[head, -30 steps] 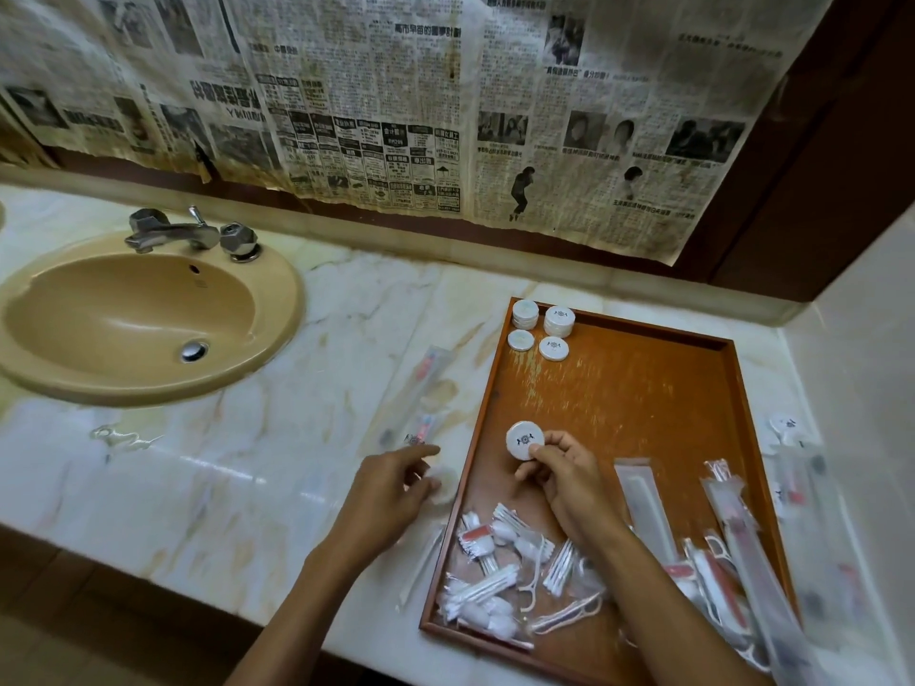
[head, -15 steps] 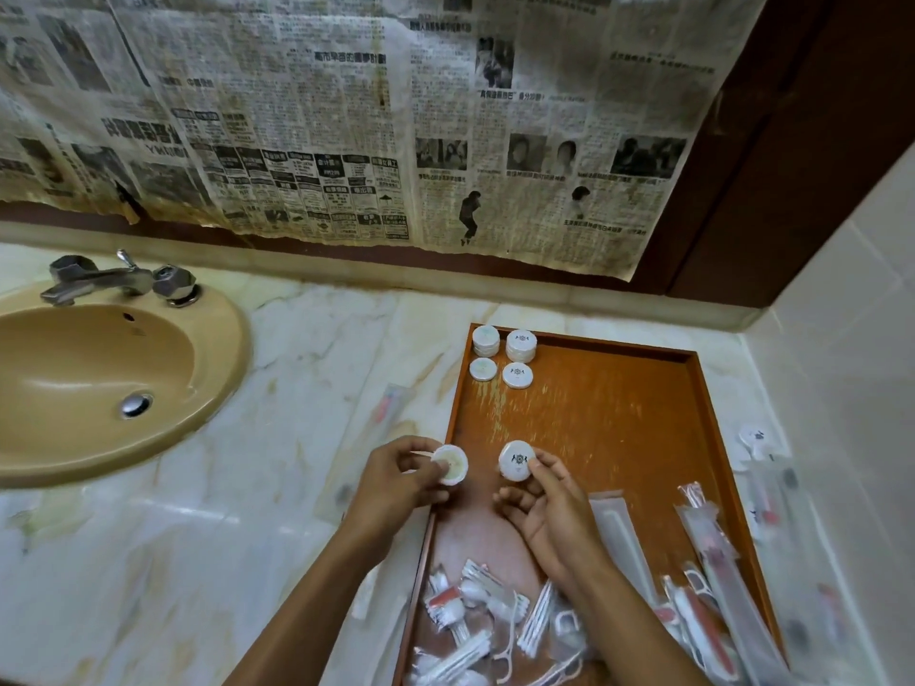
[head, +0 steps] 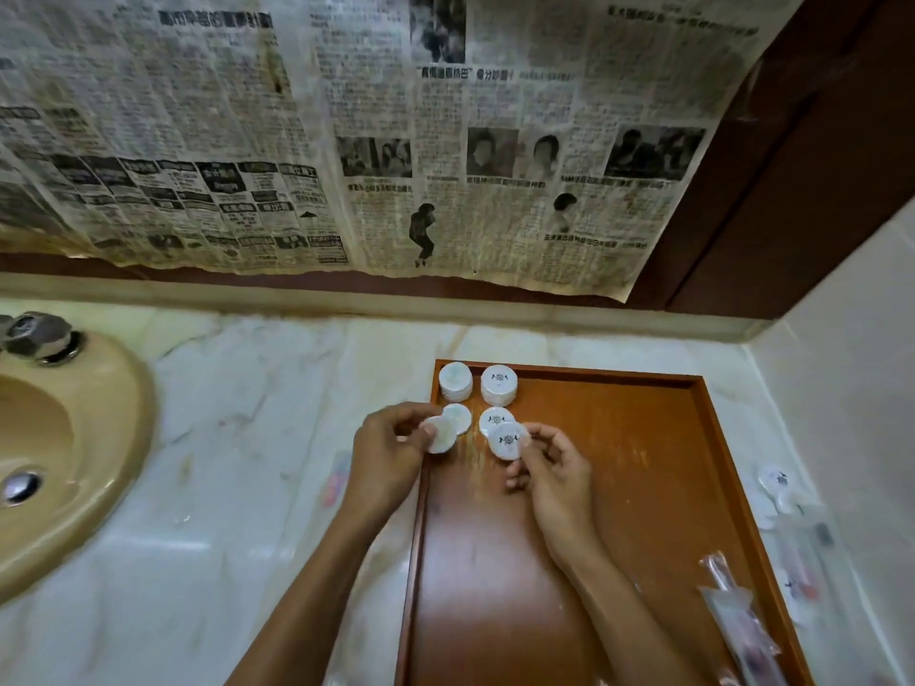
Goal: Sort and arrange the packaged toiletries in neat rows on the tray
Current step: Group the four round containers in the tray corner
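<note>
A brown wooden tray (head: 619, 487) lies on the marble counter. In its far left corner stand two short stacks of round white packets (head: 455, 381) (head: 498, 385), with a single packet (head: 458, 418) and another (head: 495, 419) in front of them. My left hand (head: 391, 453) grips a plain round packet (head: 439, 434) right beside the left single one. My right hand (head: 554, 470) holds a printed round packet (head: 508, 440), overlapping the right single one.
A tan sink (head: 59, 467) with a metal tap (head: 37, 336) is at the left. Clear long packets (head: 737, 616) lie at the tray's right edge, more packets (head: 785, 492) on the counter to the right, one (head: 335, 480) left of the tray. Newspaper covers the wall behind.
Both hands have moved away from me to the tray's far left corner, each carrying a round packet up to the packets there. The view has tilted up, so the near tray items are out of frame.
</note>
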`<state>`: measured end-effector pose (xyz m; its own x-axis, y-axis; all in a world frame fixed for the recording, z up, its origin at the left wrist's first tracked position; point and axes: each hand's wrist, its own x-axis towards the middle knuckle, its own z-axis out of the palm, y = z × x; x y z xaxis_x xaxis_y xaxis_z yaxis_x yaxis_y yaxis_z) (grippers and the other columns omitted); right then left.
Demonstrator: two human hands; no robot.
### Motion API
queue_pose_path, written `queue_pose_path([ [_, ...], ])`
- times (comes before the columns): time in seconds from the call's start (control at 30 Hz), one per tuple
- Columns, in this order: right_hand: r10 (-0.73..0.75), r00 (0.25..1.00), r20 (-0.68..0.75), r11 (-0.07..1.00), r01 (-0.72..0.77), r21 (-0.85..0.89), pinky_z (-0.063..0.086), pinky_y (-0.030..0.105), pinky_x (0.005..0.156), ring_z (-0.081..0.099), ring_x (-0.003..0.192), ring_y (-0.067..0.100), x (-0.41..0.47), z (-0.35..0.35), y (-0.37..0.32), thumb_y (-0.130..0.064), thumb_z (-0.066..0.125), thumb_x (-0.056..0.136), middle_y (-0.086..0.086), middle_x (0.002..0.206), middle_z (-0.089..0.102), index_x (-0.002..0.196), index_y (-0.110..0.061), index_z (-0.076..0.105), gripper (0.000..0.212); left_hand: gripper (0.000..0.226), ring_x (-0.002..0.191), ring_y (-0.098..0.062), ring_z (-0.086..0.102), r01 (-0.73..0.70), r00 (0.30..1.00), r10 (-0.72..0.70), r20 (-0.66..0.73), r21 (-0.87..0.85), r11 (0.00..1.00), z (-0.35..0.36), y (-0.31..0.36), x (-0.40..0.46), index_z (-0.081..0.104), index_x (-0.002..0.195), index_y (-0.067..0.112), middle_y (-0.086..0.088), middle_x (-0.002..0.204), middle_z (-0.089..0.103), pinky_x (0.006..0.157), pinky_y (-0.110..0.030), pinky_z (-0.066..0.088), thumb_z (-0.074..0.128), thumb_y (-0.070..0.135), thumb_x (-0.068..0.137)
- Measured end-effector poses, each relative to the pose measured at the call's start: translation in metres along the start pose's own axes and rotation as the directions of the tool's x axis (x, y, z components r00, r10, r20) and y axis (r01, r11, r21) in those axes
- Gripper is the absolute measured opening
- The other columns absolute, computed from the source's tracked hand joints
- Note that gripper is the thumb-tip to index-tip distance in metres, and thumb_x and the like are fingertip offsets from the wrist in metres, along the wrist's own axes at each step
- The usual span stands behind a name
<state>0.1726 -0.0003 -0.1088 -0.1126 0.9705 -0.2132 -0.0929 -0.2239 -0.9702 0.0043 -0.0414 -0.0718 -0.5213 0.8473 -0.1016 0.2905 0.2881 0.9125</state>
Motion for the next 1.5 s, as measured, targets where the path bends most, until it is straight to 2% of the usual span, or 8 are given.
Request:
queue_pose_path([
  [0.1,-0.03,0.999,-0.01,0.998,0.029,-0.052,0.049,0.027,0.049,0.056,0.053,0.017,0.016,0.007,0.002,-0.008,0.059,0.093,0.011,0.065,0.063,0.1,-0.008,0.063,0.008,0.027,0.083,-0.008,0.062,-0.125,0.991,0.114,0.065,0.198,0.972,0.007,0.001,0.024,0.076,0.097,0.02,0.005,0.091,0.069,0.067,-0.004,0.039,0.064,0.0,0.082],
  [0.27,-0.067,0.994,-0.086,0.991,0.056,-0.121,0.047,0.024,0.045,0.055,0.047,0.013,0.025,0.016,0.007,-0.009,0.058,0.093,0.004,0.057,0.062,0.095,-0.016,0.063,0.008,0.027,0.087,-0.015,0.064,-0.22,0.967,0.155,0.201,0.362,0.906,0.015,0.003,0.048,0.073,0.104,0.015,-0.001,0.09,0.073,0.078,-0.021,0.046,0.067,0.003,0.08],
  [0.37,-0.083,0.992,-0.098,0.983,0.066,-0.172,0.047,0.022,0.045,0.057,0.046,0.011,0.025,0.018,0.01,-0.012,0.059,0.092,0.004,0.062,0.064,0.095,-0.02,0.062,0.009,0.022,0.088,-0.02,0.062,-0.277,0.957,0.21,0.201,0.41,0.869,0.02,-0.002,0.052,0.073,0.1,0.016,-0.003,0.089,0.072,0.08,-0.031,0.046,0.068,0.008,0.081],
  [0.57,-0.238,0.967,-0.095,0.878,0.173,-0.446,0.054,0.029,0.05,0.064,0.06,0.015,0.032,0.016,0.021,-0.019,0.062,0.091,-0.003,0.076,0.066,0.104,-0.02,0.066,0.013,0.015,0.084,-0.025,0.055,-0.347,0.931,0.356,0.077,0.481,0.805,0.02,-0.025,0.043,0.073,0.096,0.013,-0.003,0.083,0.058,0.07,-0.026,0.036,0.068,0.012,0.082],
  [0.7,-0.371,0.926,-0.07,0.777,0.268,-0.569,0.042,0.01,0.049,0.058,0.059,0.005,0.033,0.014,0.02,-0.016,0.064,0.089,-0.007,0.076,0.063,0.103,-0.016,0.067,0.014,0.028,0.082,-0.021,0.051,-0.281,0.957,0.278,0.088,0.53,0.8,0.021,-0.028,0.027,0.073,0.101,0.016,0.002,0.083,0.046,0.066,-0.027,0.038,0.076,0.031,0.078],
  [0.8,-0.385,0.919,-0.082,0.776,0.275,-0.567,0.042,0.011,0.05,0.058,0.06,0.005,0.034,0.012,0.024,-0.016,0.065,0.088,-0.006,0.079,0.064,0.102,-0.017,0.067,0.014,0.042,0.088,-0.017,0.044,-0.237,0.971,0.195,0.135,0.579,0.78,0.024,-0.026,0.024,0.069,0.108,0.017,0.003,0.089,0.041,0.067,-0.031,0.043,0.076,0.042,0.074],
  [1.1,-0.417,0.905,-0.078,0.778,0.312,-0.546,0.052,0.029,0.052,0.058,0.059,0.009,0.036,0.009,0.029,-0.013,0.067,0.086,-0.005,0.082,0.063,0.098,-0.017,0.068,0.013,0.037,0.099,-0.017,0.039,-0.274,0.961,0.192,0.197,0.64,0.717,0.023,-0.019,0.035,0.066,0.106,0.015,0.004,0.094,0.036,0.064,-0.033,0.047,0.07,0.039,0.077],
  [1.5,-0.396,0.915,-0.074,0.805,0.308,-0.507,0.044,0.016,0.049,0.056,0.054,0.009,0.037,0.008,0.029,-0.011,0.067,0.086,-0.004,0.082,0.063,0.096,-0.019,0.068,0.013,0.033,0.098,-0.016,0.038,-0.48,0.877,0.346,0.333,0.567,0.67,0.013,-0.02,0.054,0.068,0.101,0.016,0.004,0.095,0.041,0.062,-0.035,0.05,0.075,0.028,0.071],
])
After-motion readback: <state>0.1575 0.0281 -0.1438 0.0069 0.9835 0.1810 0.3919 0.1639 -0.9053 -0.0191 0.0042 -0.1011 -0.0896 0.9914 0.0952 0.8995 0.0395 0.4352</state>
